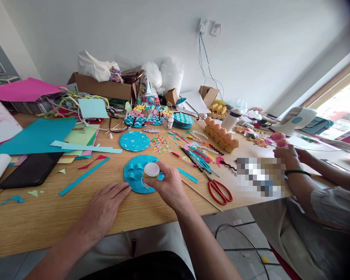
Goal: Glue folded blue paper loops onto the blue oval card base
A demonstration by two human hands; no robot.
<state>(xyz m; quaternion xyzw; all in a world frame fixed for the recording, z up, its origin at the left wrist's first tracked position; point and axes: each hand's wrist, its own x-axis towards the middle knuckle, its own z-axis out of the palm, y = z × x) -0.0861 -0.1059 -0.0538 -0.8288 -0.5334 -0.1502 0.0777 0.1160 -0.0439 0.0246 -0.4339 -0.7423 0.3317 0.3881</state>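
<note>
My right hand (171, 186) grips a small glue bottle (151, 170), its round pale base facing me and its tip turned down over a blue paper disc (132, 183). Curled blue strips stand in rows on that disc, and a white trail shows beside the bottle. My left hand (105, 206) lies flat on the table, fingers stretched out and fingertips at the disc's left edge. Behind sits a second blue disc (134, 140) dotted with pale bits. A small white cap (111, 135) stands to its left.
Red-handled scissors (220, 191) and a thin wooden stick (202, 195) lie at right. Colored paper sheets (35, 136) and a black phone (30, 170) are at left. Egg cartons (221, 134) stand farther back. At far right, a co-worker's hands (288, 155) hold a pink object.
</note>
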